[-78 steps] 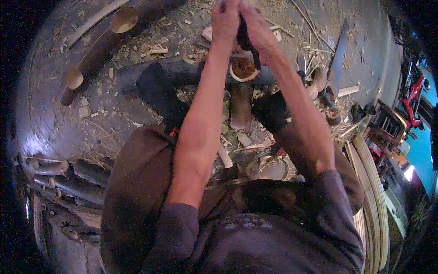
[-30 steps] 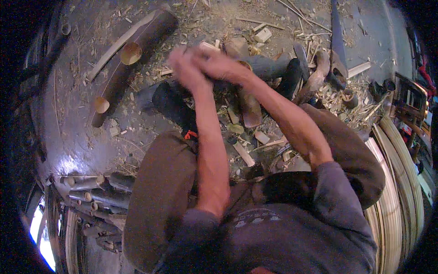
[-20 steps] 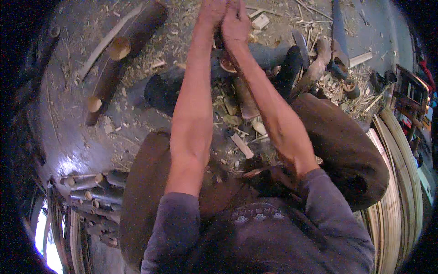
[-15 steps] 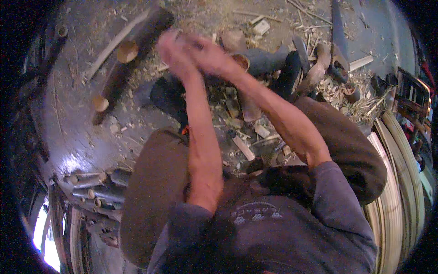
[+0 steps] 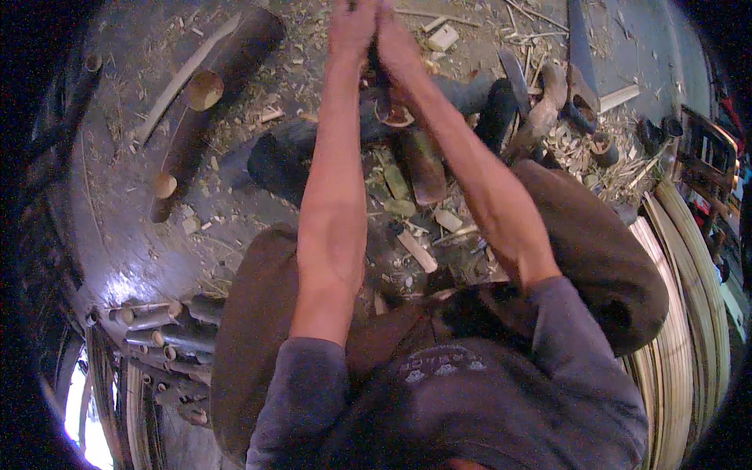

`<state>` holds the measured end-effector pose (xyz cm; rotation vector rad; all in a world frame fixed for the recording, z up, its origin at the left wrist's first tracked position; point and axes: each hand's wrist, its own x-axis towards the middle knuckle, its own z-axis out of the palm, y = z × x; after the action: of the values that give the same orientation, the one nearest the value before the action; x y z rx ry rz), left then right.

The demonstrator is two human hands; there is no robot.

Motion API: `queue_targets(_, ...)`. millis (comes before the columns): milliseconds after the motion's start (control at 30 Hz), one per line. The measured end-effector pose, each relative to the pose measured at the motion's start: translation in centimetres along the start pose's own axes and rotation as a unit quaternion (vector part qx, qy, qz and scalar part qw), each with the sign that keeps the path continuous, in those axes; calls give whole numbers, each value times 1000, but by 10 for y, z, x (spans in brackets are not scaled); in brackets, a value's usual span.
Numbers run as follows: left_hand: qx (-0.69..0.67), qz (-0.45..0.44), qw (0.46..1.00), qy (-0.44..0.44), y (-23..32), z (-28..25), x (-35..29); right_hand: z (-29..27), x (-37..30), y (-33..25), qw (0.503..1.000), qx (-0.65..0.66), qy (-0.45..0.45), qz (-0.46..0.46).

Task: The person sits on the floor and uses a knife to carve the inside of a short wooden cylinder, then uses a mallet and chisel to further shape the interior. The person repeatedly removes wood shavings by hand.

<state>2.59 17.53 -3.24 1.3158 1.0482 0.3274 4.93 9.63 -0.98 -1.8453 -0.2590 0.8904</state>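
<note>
At the upper edge of the view, my left hand and my right hand are side by side, arms stretched forward. Both have curled fingers, partly cut off by the edge; what they grip cannot be made out. Below them, between my forearms, the round cut end of a bamboo tube shows, its far part hidden near my hands. It lies by a dark pole running crosswise between my feet. A shorter brown bamboo piece points toward me just below that pole.
A thick bamboo log lies at left beside a pale split strip. A handsaw and a blade lie at upper right. Wood chips litter the floor. Bamboo tubes are stacked at lower left, long slats at right.
My hands have moved from left of the bamboo tube, blurred and crossed closely together, up and to the right, toward the upper edge. The tube's cut end has shifted slightly left.
</note>
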Motion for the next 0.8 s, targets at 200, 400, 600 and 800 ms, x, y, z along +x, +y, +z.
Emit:
queue_targets(200, -294, 153, 860, 387, -34, -21, -81, 18, 6, 42, 897, -136, -385, -168)
queue_targets(400, -278, 83, 951, 111, -8, -32, -64, 10, -19, 7, 978, -114, -155, -85)
queue_targets(600, -7, 88, 990, -109, 26, -6, -14, 12, -23, -7, 970, 65, 197, -128)
queue_targets(800, -174, 93, 980, 21, 13, -28, -45, 9, -27, 0, 986, -99, -8, -137)
